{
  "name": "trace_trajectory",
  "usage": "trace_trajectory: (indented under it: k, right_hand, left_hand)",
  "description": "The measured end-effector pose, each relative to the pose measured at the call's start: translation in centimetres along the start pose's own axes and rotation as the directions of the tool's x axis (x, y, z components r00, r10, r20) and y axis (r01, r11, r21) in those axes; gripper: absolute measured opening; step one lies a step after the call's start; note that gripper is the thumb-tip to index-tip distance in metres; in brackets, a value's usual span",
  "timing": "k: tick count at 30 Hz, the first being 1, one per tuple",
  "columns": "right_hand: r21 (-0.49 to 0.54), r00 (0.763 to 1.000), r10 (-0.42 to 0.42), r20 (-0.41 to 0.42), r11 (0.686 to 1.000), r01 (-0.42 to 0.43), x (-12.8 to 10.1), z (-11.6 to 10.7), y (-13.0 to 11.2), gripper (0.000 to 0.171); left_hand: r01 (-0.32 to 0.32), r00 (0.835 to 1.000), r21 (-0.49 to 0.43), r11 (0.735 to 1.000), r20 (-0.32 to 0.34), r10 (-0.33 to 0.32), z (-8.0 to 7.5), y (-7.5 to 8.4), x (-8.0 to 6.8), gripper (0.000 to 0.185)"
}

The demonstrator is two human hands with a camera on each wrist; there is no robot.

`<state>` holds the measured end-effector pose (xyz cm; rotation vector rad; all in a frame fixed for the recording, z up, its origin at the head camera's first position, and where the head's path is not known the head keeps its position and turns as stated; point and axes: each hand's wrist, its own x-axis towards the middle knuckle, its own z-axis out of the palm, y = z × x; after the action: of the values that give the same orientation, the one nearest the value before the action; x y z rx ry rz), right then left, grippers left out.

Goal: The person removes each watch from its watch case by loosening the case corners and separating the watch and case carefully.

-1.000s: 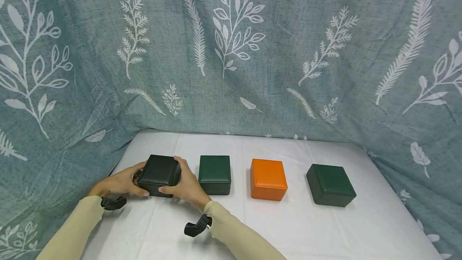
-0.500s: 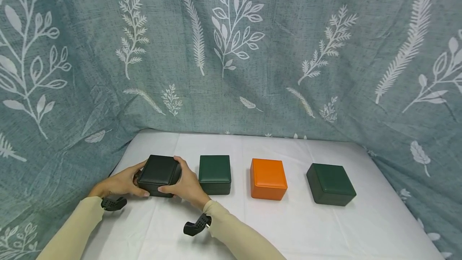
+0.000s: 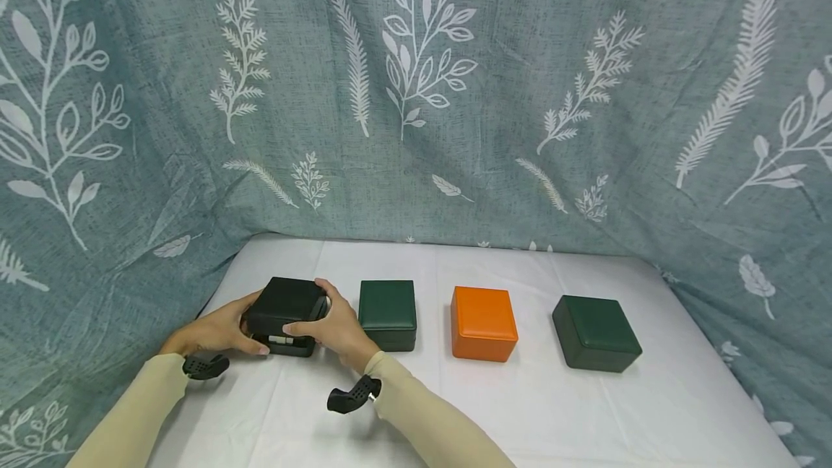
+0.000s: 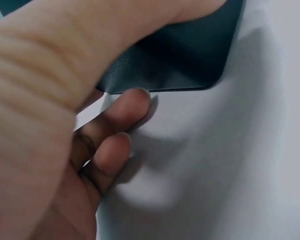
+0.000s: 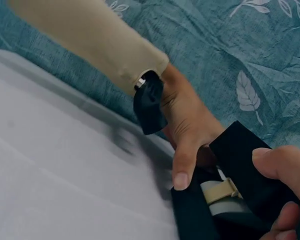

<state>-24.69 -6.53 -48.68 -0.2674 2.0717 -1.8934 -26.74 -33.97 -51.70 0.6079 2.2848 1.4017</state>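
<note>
At the table's left, a black watch box [image 3: 289,300] has its lid tilted up a little from its base [image 3: 295,350]. My left hand [image 3: 217,327] holds the base at the left side, thumb along the front. Two of its fingers [image 4: 132,107] curl by the box's lower edge in the left wrist view. My right hand [image 3: 338,327] grips the lid by its right side, thumb on the front edge. Through the gap, the right wrist view shows a beige-gold watch band [image 5: 220,191] with a clasp, wrapped round a pale cushion [image 5: 230,206].
To the right stand a green box [image 3: 386,305], an orange box [image 3: 484,313] and another green box [image 3: 596,323] turned at an angle, all with lids down. White cloth [image 3: 552,417] covers the table. A leaf-patterned curtain [image 3: 494,186] hangs behind and at both sides.
The black box's lid has lifted at the front, and its pale contents now show. My right hand has risen slightly with the lid; my left hand has stayed in place.
</note>
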Motion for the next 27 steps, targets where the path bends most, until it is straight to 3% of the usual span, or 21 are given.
trace_trajectory:
  k: [6, 14, 20, 27]
  right_hand:
    - [0.04, 0.999, 0.038, 0.008, 0.998, -0.038, 0.3, -0.1, -0.6, 0.09]
    - [0.081, 0.994, 0.11, -0.028, 0.991, -0.107, 0.3, 0.1, -1.2, 0.088]
    - [0.12, 0.985, 0.166, -0.05, 0.98, -0.159, 0.6, 0.2, -1.8, 0.086]
    - [0.181, 0.986, 0.158, -0.05, 0.972, -0.147, 1.0, 0.1, -2.1, 0.085]
  left_hand:
    - [-0.015, 1.0, 0.064, 0.998, -0.014, 0.016, 0.0, 0.3, -0.1, 0.113]
    - [0.01, 0.999, 0.079, 0.997, -0.034, -0.007, 0.2, 0.5, -0.3, 0.102]
    - [0.017, 0.998, 0.146, 0.989, -0.068, -0.007, 0.1, 0.4, -0.4, 0.098]
    - [0.04, 0.995, 0.195, 0.98, -0.093, -0.022, 0.0, 0.3, -0.3, 0.102]
